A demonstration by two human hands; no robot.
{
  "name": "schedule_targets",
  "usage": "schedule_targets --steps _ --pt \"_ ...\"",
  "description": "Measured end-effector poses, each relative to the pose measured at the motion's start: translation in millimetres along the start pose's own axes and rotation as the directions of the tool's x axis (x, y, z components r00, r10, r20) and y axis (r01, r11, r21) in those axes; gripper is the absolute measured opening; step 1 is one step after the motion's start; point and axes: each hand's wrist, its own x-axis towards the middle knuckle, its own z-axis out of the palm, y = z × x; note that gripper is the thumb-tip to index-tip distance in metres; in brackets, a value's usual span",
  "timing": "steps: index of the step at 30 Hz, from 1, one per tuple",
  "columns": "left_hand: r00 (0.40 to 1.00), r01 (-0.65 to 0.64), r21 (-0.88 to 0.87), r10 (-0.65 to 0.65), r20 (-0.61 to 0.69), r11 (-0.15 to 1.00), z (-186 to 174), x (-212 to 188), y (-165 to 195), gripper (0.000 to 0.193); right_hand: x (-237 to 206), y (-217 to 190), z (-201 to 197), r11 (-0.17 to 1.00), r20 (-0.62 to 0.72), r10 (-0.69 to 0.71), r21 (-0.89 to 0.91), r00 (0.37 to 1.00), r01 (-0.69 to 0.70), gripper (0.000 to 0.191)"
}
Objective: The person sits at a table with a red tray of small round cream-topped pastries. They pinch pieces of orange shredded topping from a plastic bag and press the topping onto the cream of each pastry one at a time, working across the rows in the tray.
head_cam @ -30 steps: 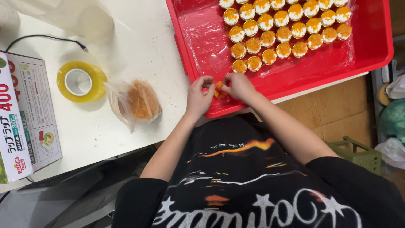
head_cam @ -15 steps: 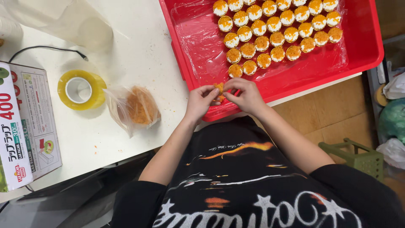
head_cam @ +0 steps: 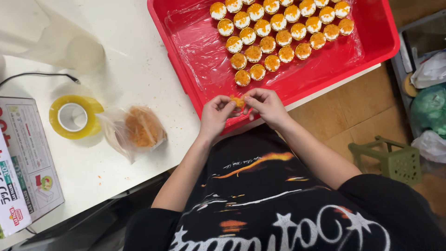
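The small orange piece (head_cam: 238,101) pinched between both hands is mostly covered by fingertips, so only a crumbly orange top shows and its full shape cannot be made out. The left hand (head_cam: 214,115) closes thumb and forefinger on its left side; the right hand (head_cam: 266,104) grips it from the right with curled fingers. It sits just over the near rim of the red tray (head_cam: 381,42), at about 6 o'clock from the rows of filled cups.

The tray runs out of frame at 12 o'clock, so the furthest row of small round orange-topped cups (head_cam: 272,39) is cut off and the full count cannot be told. A crinkled clear plastic sheet (head_cam: 204,51) lines the tray, and glare on it blurs the tray floor.

At 9 o'clock from the hands, on the white table (head_cam: 139,60), lies a clear plastic bag of orange crumbs (head_cam: 139,128); its contents are hazy through the film. Just beside it at 9 o'clock is a yellow roll of tape (head_cam: 73,117). A printed cardboard box (head_cam: 23,167) is cut off by the left edge, and a thin black cable (head_cam: 42,74) runs off towards it. At 4 o'clock a green plastic crate (head_cam: 395,160) stands on the floor, partly hidden by the right forearm; bundled bags (head_cam: 429,107) at 3 o'clock are cropped
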Motion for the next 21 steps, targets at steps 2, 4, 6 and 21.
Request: schedule_targets --steps 2,4,6,21 --pt "1.000 -0.008 0.094 0.011 -0.026 0.995 0.9 -2.7 1.4 0.019 -1.9 0.1 0.5 1.000 -0.010 -0.008 -0.005 1.000 0.008 0.015" --pt "1.000 -0.009 0.107 0.012 -0.020 0.994 2.5 -3.2 2.6 0.020 -1.7 1.6 0.8 0.996 0.021 -0.023 -0.084 1.000 0.025 0.016" --pt "1.000 -0.008 0.156 0.011 -0.017 0.988 2.4 -5.6 3.9 0.019 -0.3 5.0 0.2 0.994 0.045 -0.028 -0.107 0.999 0.033 0.016" --pt "0.996 0.009 0.823 0.067 -0.058 0.568 -22.9 -6.3 12.5 0.017 21.0 19.0 -10.2 0.998 -0.086 0.063 0.022 0.994 -0.061 0.016"
